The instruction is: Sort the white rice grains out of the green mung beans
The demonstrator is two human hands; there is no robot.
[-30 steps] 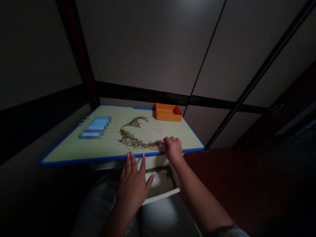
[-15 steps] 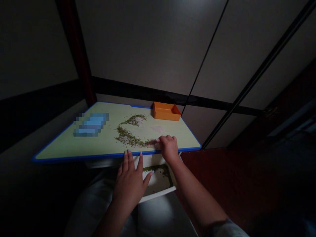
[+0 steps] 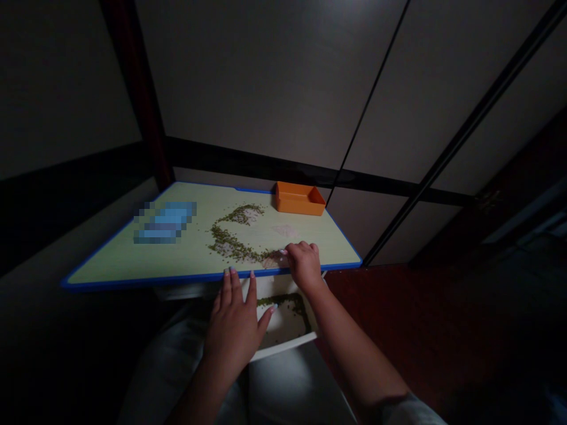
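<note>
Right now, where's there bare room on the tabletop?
Bare tabletop shows between the pixelated blue item and near-left corner, and between the right hand and near-right corner. The middle is crowded with scattered green grains.

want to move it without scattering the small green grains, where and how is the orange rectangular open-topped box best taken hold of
Probably pinch the orange rectangular open-topped box at the middle of its near long wall, coming from above and the right. It sits upright, so that rim looks free, with room inside. The small green grains lie to its left.
</note>
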